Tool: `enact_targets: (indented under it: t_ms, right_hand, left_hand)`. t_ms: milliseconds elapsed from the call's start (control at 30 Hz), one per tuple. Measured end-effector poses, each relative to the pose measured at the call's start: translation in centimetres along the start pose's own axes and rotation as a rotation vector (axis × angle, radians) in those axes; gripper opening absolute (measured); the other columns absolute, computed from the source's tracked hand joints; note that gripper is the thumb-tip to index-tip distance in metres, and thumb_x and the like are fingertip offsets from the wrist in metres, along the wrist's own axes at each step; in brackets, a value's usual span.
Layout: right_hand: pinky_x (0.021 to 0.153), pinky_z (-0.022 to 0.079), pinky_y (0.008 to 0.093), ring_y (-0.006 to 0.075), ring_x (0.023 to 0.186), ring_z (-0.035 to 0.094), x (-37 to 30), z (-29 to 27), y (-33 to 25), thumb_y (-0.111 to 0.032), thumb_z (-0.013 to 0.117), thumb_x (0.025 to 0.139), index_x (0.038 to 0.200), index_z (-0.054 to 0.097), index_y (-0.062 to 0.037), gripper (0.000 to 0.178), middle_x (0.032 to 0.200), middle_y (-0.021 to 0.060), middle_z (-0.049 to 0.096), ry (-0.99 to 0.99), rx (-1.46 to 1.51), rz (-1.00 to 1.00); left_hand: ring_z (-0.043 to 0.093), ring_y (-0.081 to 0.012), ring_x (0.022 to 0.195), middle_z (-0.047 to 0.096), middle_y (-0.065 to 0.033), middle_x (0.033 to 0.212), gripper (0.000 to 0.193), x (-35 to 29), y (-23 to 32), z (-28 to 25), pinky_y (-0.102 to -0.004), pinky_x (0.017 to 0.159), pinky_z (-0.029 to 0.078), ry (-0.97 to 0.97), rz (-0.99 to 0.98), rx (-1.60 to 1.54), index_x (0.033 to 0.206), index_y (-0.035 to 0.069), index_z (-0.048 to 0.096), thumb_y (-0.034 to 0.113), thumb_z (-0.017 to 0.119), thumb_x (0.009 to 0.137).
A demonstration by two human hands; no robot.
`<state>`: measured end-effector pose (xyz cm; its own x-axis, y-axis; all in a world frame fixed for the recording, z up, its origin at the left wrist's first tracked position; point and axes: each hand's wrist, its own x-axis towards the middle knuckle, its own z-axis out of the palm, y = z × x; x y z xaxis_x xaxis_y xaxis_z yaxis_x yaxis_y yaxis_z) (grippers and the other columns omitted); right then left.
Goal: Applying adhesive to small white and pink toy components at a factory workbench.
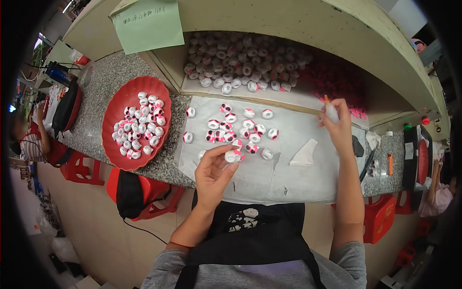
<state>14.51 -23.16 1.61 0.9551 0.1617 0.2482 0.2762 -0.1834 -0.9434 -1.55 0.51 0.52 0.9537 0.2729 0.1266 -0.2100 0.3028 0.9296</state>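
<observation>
Between the thumb and fingers of my left hand (213, 179) is a small white toy head with pink parts (233, 156), held above the near part of the papered bench. My right hand (340, 129) grips a small white squeeze bottle with an orange tip (332, 113); the tip points upward, well apart from the toy head. Several more white heads with pink and black markings (249, 123) lie on the white sheet (250, 188) beyond my left hand. Near the sheet's right half rests a folded white cloth (303, 153).
A red scalloped tray (109, 147) holding many heads stands at left. White heads (236, 58) and small pink pieces (332, 79) are heaped inside the shelf opening. An orange lighter (390, 164) is at right. Red stools (378, 219) flank me. Other people sit at both sides.
</observation>
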Motion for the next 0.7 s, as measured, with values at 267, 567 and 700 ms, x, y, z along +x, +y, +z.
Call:
enact_targets:
  t_ms: [267,567,700]
  right_hand:
    - [0.064,0.042,0.0364,0.0349,0.074,0.051,4.0,0.8,1.5,-0.004,0.056,0.062,0.085,0.054,-0.0046,0.023,0.078,0.0174,0.055,-0.082,-0.926,-0.16]
    - [0.042,0.032,0.0147,0.003,0.051,0.041,-4.9,5.1,-4.9,0.003,0.055,0.065,0.084,0.051,0.0007,0.019,0.071,0.0026,0.053,-0.184,0.085,0.127]
    - [0.043,0.034,0.0161,0.0056,0.052,0.044,-8.6,8.8,-5.5,0.004,0.054,0.066,0.086,0.052,0.0014,0.021,0.072,0.0051,0.053,-0.152,0.366,0.354]
  left_hand:
    - [0.045,-0.0174,0.096,0.046,-0.0132,0.102,0.033,-1.1,0.0,-0.2,-0.0265,0.08,0.039,0.021,-0.025,0.019,0.101,-0.003,0.042,-0.009,0.05,0.07]
    - [0.046,-0.0213,0.098,0.048,-0.0159,0.102,0.033,-1.2,-0.8,2.5,-0.0308,0.086,0.034,-0.097,-0.065,-0.087,0.101,-0.002,0.041,-0.009,0.049,0.069]
    - [0.044,-0.0186,0.101,0.046,-0.011,0.103,0.032,-1.0,-1.1,3.0,-0.0301,0.088,0.033,-0.161,0.067,-0.047,0.102,-0.002,0.043,-0.008,0.05,0.071]
